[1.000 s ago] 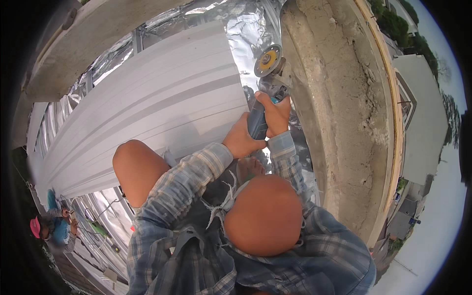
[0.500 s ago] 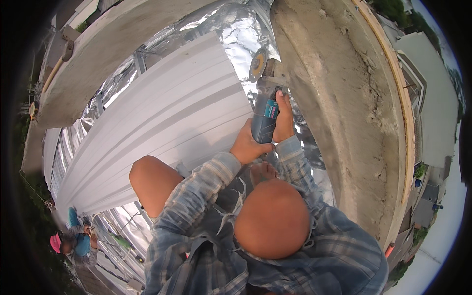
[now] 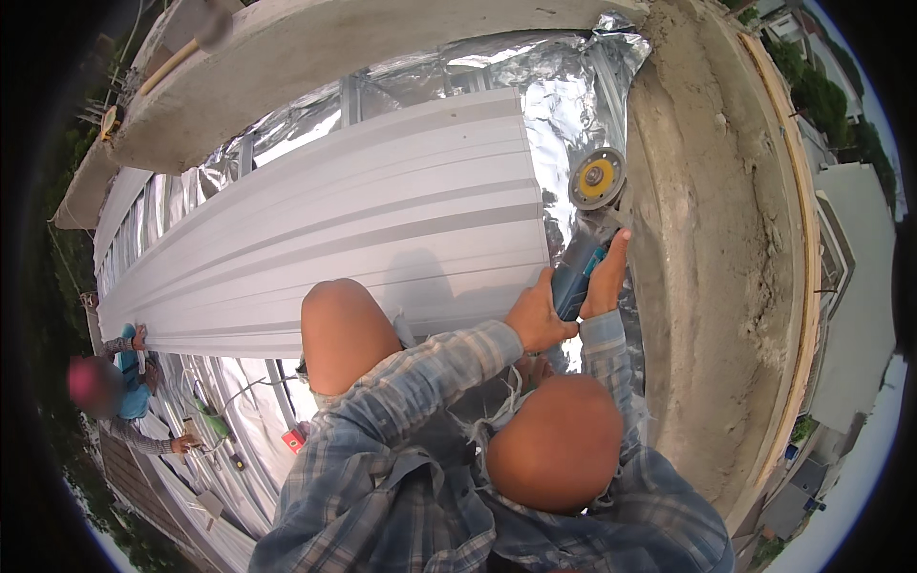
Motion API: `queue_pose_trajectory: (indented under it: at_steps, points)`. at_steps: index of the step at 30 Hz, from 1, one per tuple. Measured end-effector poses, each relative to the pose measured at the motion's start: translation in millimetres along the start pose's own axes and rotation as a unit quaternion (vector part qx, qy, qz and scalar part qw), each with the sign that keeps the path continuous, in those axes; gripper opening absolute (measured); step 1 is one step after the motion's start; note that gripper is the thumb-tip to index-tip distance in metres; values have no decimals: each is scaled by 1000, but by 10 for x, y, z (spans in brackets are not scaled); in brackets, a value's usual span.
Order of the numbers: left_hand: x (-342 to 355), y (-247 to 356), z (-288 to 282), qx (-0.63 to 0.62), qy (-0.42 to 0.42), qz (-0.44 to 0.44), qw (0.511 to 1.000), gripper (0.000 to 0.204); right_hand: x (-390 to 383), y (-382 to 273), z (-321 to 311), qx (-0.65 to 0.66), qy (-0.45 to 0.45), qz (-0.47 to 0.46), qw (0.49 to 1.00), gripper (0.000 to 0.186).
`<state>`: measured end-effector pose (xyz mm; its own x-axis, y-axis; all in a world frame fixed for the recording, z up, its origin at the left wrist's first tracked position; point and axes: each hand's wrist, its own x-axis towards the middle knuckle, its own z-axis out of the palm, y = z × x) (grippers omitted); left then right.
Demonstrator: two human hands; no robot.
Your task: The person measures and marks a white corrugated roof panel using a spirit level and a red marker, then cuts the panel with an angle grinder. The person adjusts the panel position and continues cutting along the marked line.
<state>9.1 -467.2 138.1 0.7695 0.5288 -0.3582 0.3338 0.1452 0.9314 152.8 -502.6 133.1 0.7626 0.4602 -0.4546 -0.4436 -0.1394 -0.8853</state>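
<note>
Both my hands grip a blue angle grinder (image 3: 579, 270) ahead of my knees. My left hand (image 3: 542, 312) wraps its rear end. My right hand (image 3: 606, 278) closes along the right side of the body, thumb pointing up toward the head. The grinder's disc (image 3: 598, 180), grey with a yellow centre, faces up above silver foil (image 3: 564, 124). Left of the tool lies a pale ribbed metal roofing sheet (image 3: 382, 220), its cut end close to the grinder. A gap of foil separates the disc from that end.
A rough concrete wall (image 3: 707, 286) runs along the right, another concrete beam (image 3: 315, 67) across the far side. A hammer (image 3: 181, 59) rests on that beam. At lower left a co-worker (image 3: 124, 387) reaches near a green tool (image 3: 216, 422) with a cable. A red tape measure (image 3: 293, 439) lies nearby.
The view has swung, so the grinder sits further right and lower. Its disc has turned from nearly edge-on to facing up. The co-worker now reaches a hand toward the green tool.
</note>
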Motion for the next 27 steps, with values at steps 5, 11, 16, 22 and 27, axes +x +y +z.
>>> queue_pose_trajectory:
  at_steps: [5,11,16,22,27]
  points:
    - [101,130,-125,-6,-25,-31,999,92,-5,-83,112,-23,-69,-80,994,76]
    - [68,151,-93,21,-18,-51,998,91,90,-125,88,37,-22,70,997,83]
    - [145,38,-151,41,-14,-29,999,95,26,-153,308,-135,-68,-154,977,77]
    - [620,327,-1066,232,-73,125,962,124,241,-686,447,-173,-48,-126,976,74]
    - [1524,1162,-3120,346,384,215,828,93,484,-1173,366,-260,-46,-174,949,70]
